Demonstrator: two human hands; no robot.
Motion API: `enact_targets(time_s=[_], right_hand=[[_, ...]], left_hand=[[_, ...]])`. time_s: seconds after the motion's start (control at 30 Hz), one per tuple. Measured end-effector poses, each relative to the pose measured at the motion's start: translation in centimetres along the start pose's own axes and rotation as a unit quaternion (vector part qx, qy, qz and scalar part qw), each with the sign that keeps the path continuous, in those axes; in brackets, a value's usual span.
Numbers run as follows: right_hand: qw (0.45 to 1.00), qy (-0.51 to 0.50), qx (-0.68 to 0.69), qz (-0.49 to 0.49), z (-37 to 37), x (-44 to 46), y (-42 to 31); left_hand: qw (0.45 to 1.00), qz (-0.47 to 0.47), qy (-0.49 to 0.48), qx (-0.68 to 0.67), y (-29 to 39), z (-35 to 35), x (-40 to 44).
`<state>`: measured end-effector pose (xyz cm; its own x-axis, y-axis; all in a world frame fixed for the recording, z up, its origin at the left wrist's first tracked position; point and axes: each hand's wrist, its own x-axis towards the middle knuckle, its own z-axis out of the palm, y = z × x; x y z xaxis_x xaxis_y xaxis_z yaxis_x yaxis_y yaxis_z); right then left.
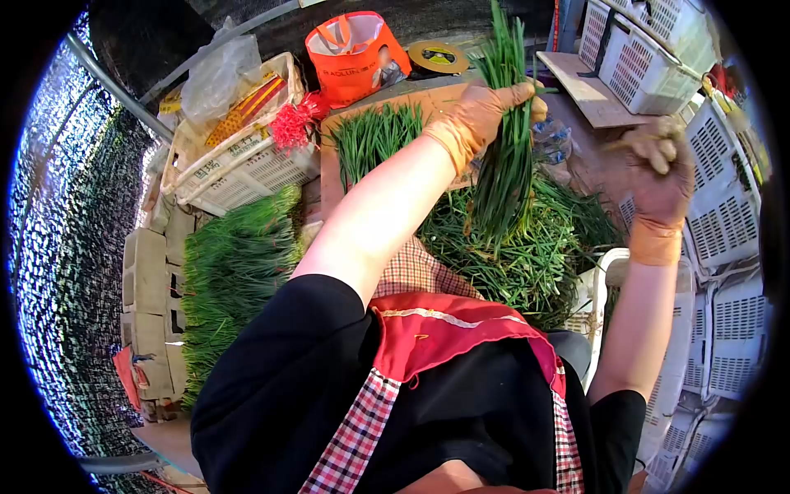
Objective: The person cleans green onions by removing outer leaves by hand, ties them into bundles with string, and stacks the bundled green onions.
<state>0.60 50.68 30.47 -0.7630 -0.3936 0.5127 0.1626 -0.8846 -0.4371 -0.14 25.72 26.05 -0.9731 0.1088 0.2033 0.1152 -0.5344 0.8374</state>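
Observation:
My left hand [479, 119], in an orange-brown glove, is closed round a bunch of garlic chives [506, 165] held upright over the work surface. The long green blades reach above and below the fist. Off to the right, my gloved right hand [662, 169] is raised, apart from the bunch. Motion blurs it; its fingers look curled, and whatever they may hold does not show. Below the bunch lies a loose heap of garlic chives [518, 263]. Another pile of chives [374, 140] rests on a board [332, 193] behind my left forearm.
Neatly stacked chives [239, 263] stand at the left beside concrete blocks [148, 272]. A white crate [255, 173] with a plastic bag, an orange bag [354, 70] and a tape roll [439, 58] sit at the back. White crates [724, 206] line the right side.

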Motion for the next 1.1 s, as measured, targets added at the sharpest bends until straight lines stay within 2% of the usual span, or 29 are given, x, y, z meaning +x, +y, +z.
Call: enact_targets(time_s=[0.03, 0.1, 0.13, 0.17, 0.2, 0.23, 0.27, 0.3, 0.37, 0.43, 0.47, 0.5, 0.57, 0.6, 0.63, 0.7, 0.73, 0.83, 0.87, 0.9, 0.97, 1.03, 1.1], right_hand=[[0.999, -0.033, -0.024, -0.008, -1.4, 0.0, -1.7], [0.968, -0.016, -0.251, -0.024, -2.7, -0.6, -3.3], [0.919, 0.022, -0.392, 0.044, -3.3, -0.9, -2.8], [0.844, 0.059, -0.521, 0.112, -4.3, -1.4, -1.7], [0.617, 0.009, -0.780, 0.105, -6.8, -2.0, -0.1], [0.630, 0.059, -0.735, 0.245, -3.8, -2.8, 1.4], [0.681, -0.008, -0.724, 0.107, -4.9, -3.3, 3.4], [0.795, 0.034, -0.590, 0.137, -5.8, -2.8, 5.3], [0.817, 0.094, -0.540, 0.177, -2.3, -1.7, 7.1], [0.841, 0.080, -0.506, 0.174, -3.0, -1.4, 9.2], [0.842, 0.076, -0.519, 0.128, -3.3, -1.6, 10.2], [0.843, 0.075, -0.518, 0.128, -3.5, -1.7, 10.5], [0.801, 0.094, -0.589, 0.045, -3.5, -1.9, 10.8], [0.801, 0.128, -0.584, 0.033, -3.0, -2.0, 10.9], [0.801, 0.129, -0.584, 0.033, -2.8, -2.1, 10.8], [0.838, 0.154, -0.516, 0.091, -2.2, -2.2, 10.2], [0.812, 0.157, -0.556, 0.078, -1.6, -2.3, 10.0], [0.830, 0.193, -0.518, 0.070, -1.4, -2.6, 10.2], [0.793, 0.195, -0.571, 0.087, -1.4, -2.5, 9.8], [0.793, 0.194, -0.571, 0.087, -1.8, -2.7, 9.6], [0.831, 0.207, -0.516, 0.009, -3.0, -3.3, 9.3], [0.913, 0.199, -0.355, 0.006, -3.7, -4.2, 8.6], [0.949, 0.209, -0.238, 0.003, -4.6, -5.3, 7.9]], left_hand=[[0.999, 0.001, -0.011, -0.039, 0.2, -0.5, -0.2], [0.999, 0.002, -0.034, -0.036, 0.8, -1.8, -0.2], [0.998, -0.003, -0.049, -0.048, 0.8, -2.4, -0.1], [0.996, -0.007, -0.064, -0.062, 0.7, -2.9, 0.0], [0.998, 0.001, -0.065, -0.016, 1.2, -2.7, -0.5], [0.998, 0.000, -0.068, -0.014, 1.5, -2.3, -0.9], [0.998, 0.003, -0.070, 0.000, 1.5, -1.8, -1.1], [0.997, 0.006, -0.072, 0.012, 1.5, -1.6, -1.2], [0.994, 0.001, -0.107, 0.014, 1.4, -1.2, -1.0], [0.992, -0.043, -0.105, -0.059, 1.4, -0.1, -1.5], [0.990, -0.040, -0.121, -0.057, 1.4, -0.1, -1.4], [0.990, -0.040, -0.120, -0.056, 1.2, -0.2, -1.2], [0.990, -0.019, -0.133, -0.038, 0.9, -0.4, -1.1], [0.990, -0.016, -0.137, -0.019, 1.1, -0.5, -1.2], [0.990, -0.017, -0.138, -0.020, 1.0, -0.5, -1.3], [0.990, -0.006, -0.131, -0.043, 0.7, -0.5, -1.4], [0.990, -0.002, -0.133, -0.043, 0.7, -0.3, -1.4], [0.988, 0.009, -0.153, -0.021, 0.8, -0.1, -1.6], [0.985, 0.011, -0.163, -0.057, 0.5, -0.3, -1.3], [0.985, 0.012, -0.163, -0.056, 0.4, -0.6, -1.1], [0.984, -0.004, -0.161, -0.077, 0.3, -1.5, -0.5], [0.982, 0.047, -0.168, -0.065, 0.8, -1.5, -0.5], [0.979, 0.067, -0.180, -0.067, 1.1, -1.8, -0.4]])
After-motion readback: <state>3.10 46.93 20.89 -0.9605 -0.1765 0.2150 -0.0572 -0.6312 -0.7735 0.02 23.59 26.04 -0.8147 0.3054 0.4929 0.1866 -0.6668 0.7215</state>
